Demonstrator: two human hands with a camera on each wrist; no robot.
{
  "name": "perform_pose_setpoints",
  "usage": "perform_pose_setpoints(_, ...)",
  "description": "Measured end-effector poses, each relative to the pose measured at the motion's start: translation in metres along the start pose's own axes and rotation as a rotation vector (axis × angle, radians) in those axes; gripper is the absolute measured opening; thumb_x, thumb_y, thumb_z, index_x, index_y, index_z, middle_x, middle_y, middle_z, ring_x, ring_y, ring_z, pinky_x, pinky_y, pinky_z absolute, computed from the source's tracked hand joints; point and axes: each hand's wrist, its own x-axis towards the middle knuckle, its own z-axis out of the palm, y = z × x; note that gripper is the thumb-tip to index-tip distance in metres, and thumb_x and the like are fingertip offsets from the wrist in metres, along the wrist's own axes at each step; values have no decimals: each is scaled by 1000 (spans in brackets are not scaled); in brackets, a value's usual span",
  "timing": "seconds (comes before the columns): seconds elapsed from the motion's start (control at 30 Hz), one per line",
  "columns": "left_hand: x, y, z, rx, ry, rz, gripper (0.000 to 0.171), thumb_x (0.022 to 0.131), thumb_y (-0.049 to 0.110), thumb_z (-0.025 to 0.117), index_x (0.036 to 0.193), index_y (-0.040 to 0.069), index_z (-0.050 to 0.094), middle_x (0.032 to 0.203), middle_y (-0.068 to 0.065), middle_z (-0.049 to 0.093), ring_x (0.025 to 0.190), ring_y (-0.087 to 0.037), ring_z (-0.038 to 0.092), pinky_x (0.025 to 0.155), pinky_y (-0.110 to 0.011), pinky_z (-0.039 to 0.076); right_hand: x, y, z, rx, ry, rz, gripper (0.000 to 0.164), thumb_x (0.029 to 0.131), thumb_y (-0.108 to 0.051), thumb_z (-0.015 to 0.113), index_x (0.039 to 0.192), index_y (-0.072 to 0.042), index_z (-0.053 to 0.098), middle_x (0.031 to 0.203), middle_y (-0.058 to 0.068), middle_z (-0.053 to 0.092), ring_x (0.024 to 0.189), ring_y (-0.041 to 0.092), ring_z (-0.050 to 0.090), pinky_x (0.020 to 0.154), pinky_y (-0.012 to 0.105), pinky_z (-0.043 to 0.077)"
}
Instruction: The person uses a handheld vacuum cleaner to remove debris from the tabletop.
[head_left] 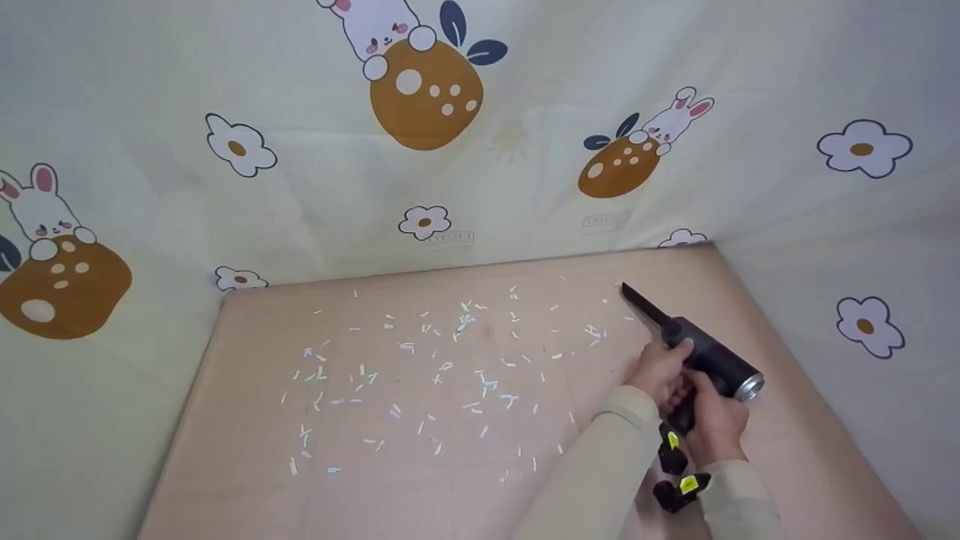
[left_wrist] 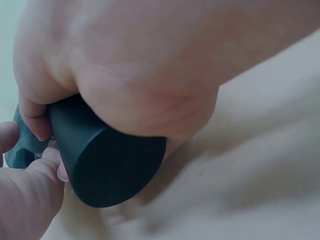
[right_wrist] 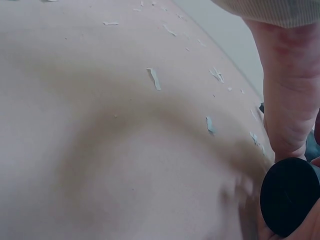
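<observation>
A black handheld vacuum cleaner with a narrow nozzle and a silver rear rim is in both hands over the right part of the surface. My right hand grips its handle, whose round flat base shows in the left wrist view. My left hand holds it just ahead of the handle, thumb against the body and fingers curled beneath. What those fingers touch is partly hidden. The nozzle tip points to the far side, near a few scraps. Thin pale paper scraps lie scattered left of the vacuum.
A pinkish-beige covered surface lies beneath everything. Pale cloth walls with rabbit and flower prints rise behind and on both sides. Black wrist gear with yellow marks sits between the forearms.
</observation>
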Motion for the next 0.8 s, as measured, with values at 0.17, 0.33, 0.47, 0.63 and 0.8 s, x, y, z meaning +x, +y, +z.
perform_pose_setpoints(0.17,4,-1,-1,-67,-24,23,19,101,25,63,94,8,61,60,-2,51,53,-16,45,49,-24,34,0,0,2,12,0,-13,47,91,-30,71,123,-7,45,93,-3,59,79,7,62,72,21,58)
perform_pose_setpoints(0.33,8,-2,-1,-109,-26,19,18,100,23,64,96,6,62,61,-3,53,53,-16,46,49,-24,34,1,0,4,-16,10,-22,53,91,-30,71,128,-3,44,103,1,57,81,6,61,72,18,57)
perform_pose_setpoints(0.47,10,-2,-1,-129,-32,19,18,100,23,64,100,5,64,68,-5,58,56,-16,47,51,-25,36,2,0,5,-37,1,-21,63,92,-32,70,137,0,40,114,4,53,85,6,60,73,16,56)
perform_pose_setpoints(0.63,9,-4,-3,-148,-32,8,18,101,23,63,102,5,63,75,-10,65,58,-18,51,54,-26,40,1,0,2,-27,-20,5,62,93,-32,69,138,-3,38,111,3,54,85,7,61,75,18,57)
perform_pose_setpoints(0.8,6,-3,-4,-172,-34,7,19,100,23,64,106,5,61,77,-9,68,60,-18,53,55,-27,41,2,-3,-2,-87,-27,12,72,92,-37,69,144,-3,33,120,4,52,97,10,59,77,17,56)
